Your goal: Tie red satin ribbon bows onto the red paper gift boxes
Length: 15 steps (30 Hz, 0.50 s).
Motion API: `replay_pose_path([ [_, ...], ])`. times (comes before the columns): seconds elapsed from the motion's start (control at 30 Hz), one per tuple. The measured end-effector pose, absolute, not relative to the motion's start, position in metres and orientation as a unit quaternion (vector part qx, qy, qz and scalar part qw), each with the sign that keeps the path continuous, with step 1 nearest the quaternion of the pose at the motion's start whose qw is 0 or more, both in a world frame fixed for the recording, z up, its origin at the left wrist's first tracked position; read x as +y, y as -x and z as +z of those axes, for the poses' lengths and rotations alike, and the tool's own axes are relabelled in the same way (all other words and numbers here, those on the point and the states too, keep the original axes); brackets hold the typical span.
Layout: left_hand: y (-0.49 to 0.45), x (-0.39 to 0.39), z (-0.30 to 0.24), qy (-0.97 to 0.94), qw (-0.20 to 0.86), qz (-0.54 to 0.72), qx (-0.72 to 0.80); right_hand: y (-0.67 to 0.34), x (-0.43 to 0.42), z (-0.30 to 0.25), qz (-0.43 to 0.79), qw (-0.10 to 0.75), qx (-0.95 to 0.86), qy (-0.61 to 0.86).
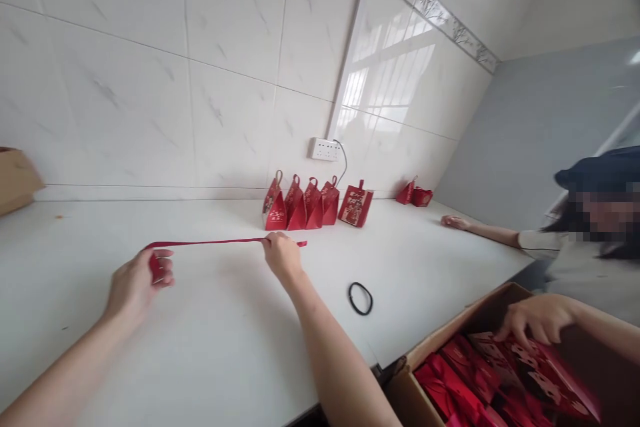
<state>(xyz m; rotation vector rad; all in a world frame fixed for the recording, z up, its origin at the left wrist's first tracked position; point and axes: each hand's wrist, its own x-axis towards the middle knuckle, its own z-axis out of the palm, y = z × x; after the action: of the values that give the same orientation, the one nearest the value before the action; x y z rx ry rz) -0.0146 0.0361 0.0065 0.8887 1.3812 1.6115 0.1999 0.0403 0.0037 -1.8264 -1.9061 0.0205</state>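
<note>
A narrow red ribbon [215, 241] is stretched nearly level above the white table between my two hands. My left hand [137, 280] is closed round its left part, and some red ribbon shows inside the curled fingers. The ribbon passes through my right hand [281, 255], which pinches it, and a short end sticks out to the right. Behind my right hand, several red triangular gift boxes [296, 210] with loops on top stand in a row. A flatter red box [356, 207] with printed figures leans beside them.
On the table [210, 340] lies a black ring-shaped band [361, 298]. A cardboard carton [425, 353] of red boxes stands at lower right, with a co-worker's hand [543, 320] over it. Near the wall are a power strip [325, 149], two small red boxes [414, 194] and a brown box [19, 180].
</note>
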Motion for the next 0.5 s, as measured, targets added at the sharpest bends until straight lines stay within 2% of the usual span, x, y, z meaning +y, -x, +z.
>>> replay_pose_path([
  [0.1, 0.017, 0.047, -0.004, -0.316, 0.447, 0.624, 0.557, -0.198, 0.041, 0.004, -0.004, 0.238, -0.698, 0.675],
  [0.27, 0.021, 0.06, -0.024, -0.357, 0.439, 0.595, 0.571, -0.194, 0.041, 0.002, -0.001, 0.223, -0.704, 0.674],
  [0.5, 0.013, 0.045, -0.009, -0.37, 0.447, 0.579, 0.573, -0.192, 0.04, 0.004, 0.014, 0.23, -0.715, 0.66],
])
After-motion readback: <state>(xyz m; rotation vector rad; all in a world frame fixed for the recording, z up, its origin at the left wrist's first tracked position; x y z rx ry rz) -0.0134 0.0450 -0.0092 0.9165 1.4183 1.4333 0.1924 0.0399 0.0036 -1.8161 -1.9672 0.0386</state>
